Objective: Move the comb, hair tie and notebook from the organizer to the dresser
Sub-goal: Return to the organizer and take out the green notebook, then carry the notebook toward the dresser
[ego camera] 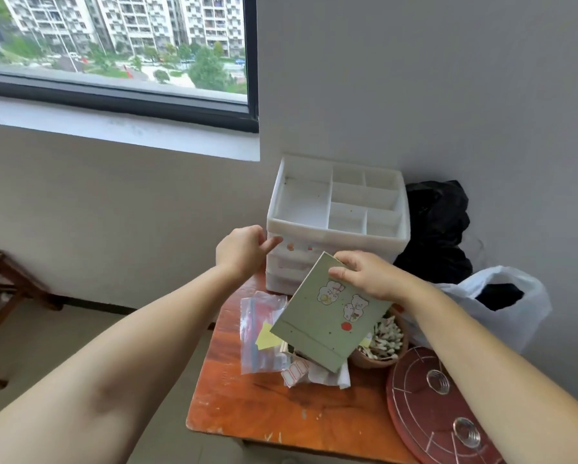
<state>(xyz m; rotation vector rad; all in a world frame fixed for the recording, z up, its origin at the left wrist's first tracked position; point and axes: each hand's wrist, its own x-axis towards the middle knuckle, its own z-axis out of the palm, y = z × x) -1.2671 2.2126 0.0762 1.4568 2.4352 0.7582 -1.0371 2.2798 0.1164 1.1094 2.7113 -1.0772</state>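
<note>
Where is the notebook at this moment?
In the head view, the green notebook is right of centre, held tilted in the right hand just in front of the white organizer, above the clutter on the wooden table.

The notebook [327, 316] — pale green, with cartoon stickers and a red dot — is tilted, its top corner toward 12 o'clock, held above the dresser [247, 410]. The white organizer [334, 236] — compartments open — stands at its 12 o'clock.

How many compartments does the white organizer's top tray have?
6 in the organizer: one large at left, two small at back right, one wide below them, two small at front right. None looks hidden.
</note>
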